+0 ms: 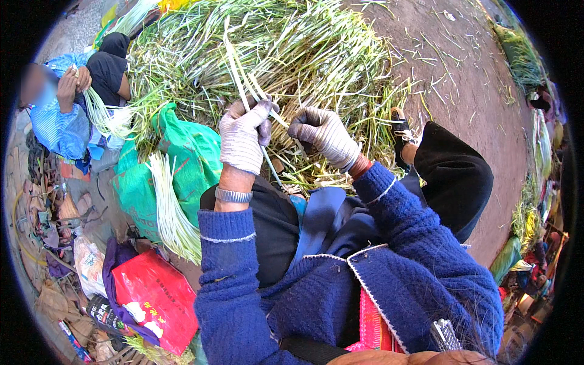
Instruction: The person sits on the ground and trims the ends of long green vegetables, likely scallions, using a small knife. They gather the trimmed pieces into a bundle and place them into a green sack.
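My left hand, in a striped, soiled work glove, is closed around a few long pale leaf stalks. They look like blanched garlic chives. Their upper ends stick up past my fingers, and a thin end hangs below the fist. Close by on the right, my gloved right hand pinches the lower part of one stalk between thumb and fingers. Beneath and beyond both hands spreads a large heap of cut green and straw-coloured leaves. A bundle of trimmed pale stalks lies left of my left forearm.
A green woven sack lies under the bundle. At far left, another person in a blue checked sleeve holds pale stalks. A red plastic bag and litter lie lower left. Bare brown ground with scattered leaves extends right, toward more bundled greens.
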Available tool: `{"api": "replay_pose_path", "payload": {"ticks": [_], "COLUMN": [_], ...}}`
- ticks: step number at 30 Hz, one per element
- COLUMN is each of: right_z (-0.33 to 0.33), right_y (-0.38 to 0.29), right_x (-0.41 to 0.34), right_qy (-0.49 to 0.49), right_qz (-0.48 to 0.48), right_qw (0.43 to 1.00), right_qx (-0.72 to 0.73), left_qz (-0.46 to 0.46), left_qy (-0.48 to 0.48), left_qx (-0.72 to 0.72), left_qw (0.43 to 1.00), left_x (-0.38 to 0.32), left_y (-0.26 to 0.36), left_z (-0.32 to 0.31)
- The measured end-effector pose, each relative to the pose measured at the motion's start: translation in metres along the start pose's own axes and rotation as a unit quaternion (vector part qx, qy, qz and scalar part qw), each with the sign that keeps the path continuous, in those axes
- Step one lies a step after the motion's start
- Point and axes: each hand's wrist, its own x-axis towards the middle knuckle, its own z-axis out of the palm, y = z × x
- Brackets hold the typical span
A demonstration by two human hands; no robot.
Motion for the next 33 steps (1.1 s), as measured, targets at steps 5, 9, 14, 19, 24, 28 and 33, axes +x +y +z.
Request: {"api": "replay_pose_path", "payload": {"ticks": [5,9,14,19,24,28,33], "right_z": [0.004,0.009,0.007,0.012,0.006,-0.015,-0.021], "right_y": [-0.002,-0.008,-0.01,0.004,0.04,0.066,0.058], "right_x": [0.004,0.009,0.011,0.007,-0.002,0.008,0.012], "right_qy": [-0.014,-0.011,-0.012,0.015,-0.015,-0.031,0.076], "right_qz": [0.029,0.004,-0.002,-0.027,-0.063,-0.022,-0.029], "right_qw": [0.999,0.998,0.998,0.995,0.993,0.928,0.954], "right_qx": [0.004,0.065,0.063,0.093,-0.097,-0.37,-0.287], "left_qz": [0.007,-0.002,0.015,0.025,0.026,0.037,0.03], "left_qy": [0.013,-0.006,-0.016,0.033,0.064,0.071,0.08], "left_qx": [0.002,0.05,0.032,0.022,-0.02,-0.047,-0.036], "left_qw": [1.0,0.999,0.999,0.999,0.997,0.996,0.996], "left_x": [0.001,0.003,0.002,0.001,0.004,0.004,0.004], "left_y": [0.001,0.001,0.0,-0.001,0.003,0.003,0.003], "left_z": [0.002,0.0,0.003,0.008,-0.002,-0.007,-0.006]}}
